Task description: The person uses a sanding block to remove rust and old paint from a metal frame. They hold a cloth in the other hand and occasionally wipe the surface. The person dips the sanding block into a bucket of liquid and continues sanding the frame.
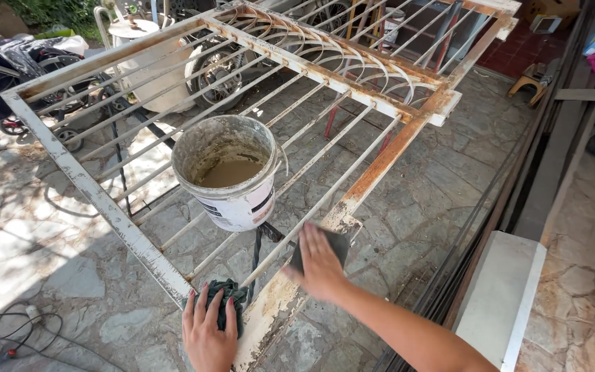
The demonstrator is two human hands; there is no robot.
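Metal window grille (242,103), white paint flaking to rust, lies flat and raised above a stone-paved yard, seen from above by the person at work on it. The right hand (320,262) presses flat, fingers extended and together, on a dark sanding pad (335,246) laid on the rusted frame rail (380,162) near the corner closest to the person. The left hand (208,331) rests with fingers spread on a crumpled dark green rag (230,296) at the corner of the frame, pinning it rather than clasping it.

Judged from the bare, abraded patch under the pad, the step in hand appears to be abrading loose paint and rust from the near rail. The next stroke would call for steady downward pressure along the rail while the other hand braces the frame.

A soiled white bucket (232,172) holding murky beige liquid stands on the bars just beyond the hands; a long stroke toward it could jostle it. Thin bars (311,165) cross the frame and leave open gaps beside the rail. A cable (8,337) lies coiled on the paving at lower left, a small wooden stool (528,84) stands well apart at upper right, and a pale slab (500,296) leans at right.
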